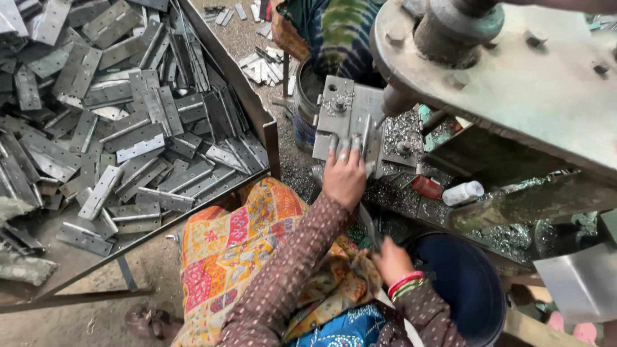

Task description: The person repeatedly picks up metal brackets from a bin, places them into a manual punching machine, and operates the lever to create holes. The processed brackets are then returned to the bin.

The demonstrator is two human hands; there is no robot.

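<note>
My left hand point(344, 175) reaches forward, its fingers pressing flat on a grey metal hinge leaf point(364, 136). The leaf lies on the small steel jig plate point(339, 103) of a drilling machine. The drill spindle point(394, 100) hangs just right of the fingertips. My right hand point(392, 259), with coloured bangles at the wrist, rests low over my lap next to a dark blue bucket point(464, 283). Its fingers are curled around a thin grey metal piece point(371, 226). Both sleeves are brown with dots.
A big steel tray point(265, 128) at the left holds several heaped hinges point(128, 135). The machine's heavy head point(514, 77) fills the upper right. Metal shavings, a red cap point(427, 187) and a white bottle point(463, 192) lie on the bench. Another person in blue-green cloth point(337, 32) sits beyond a round tin point(303, 112).
</note>
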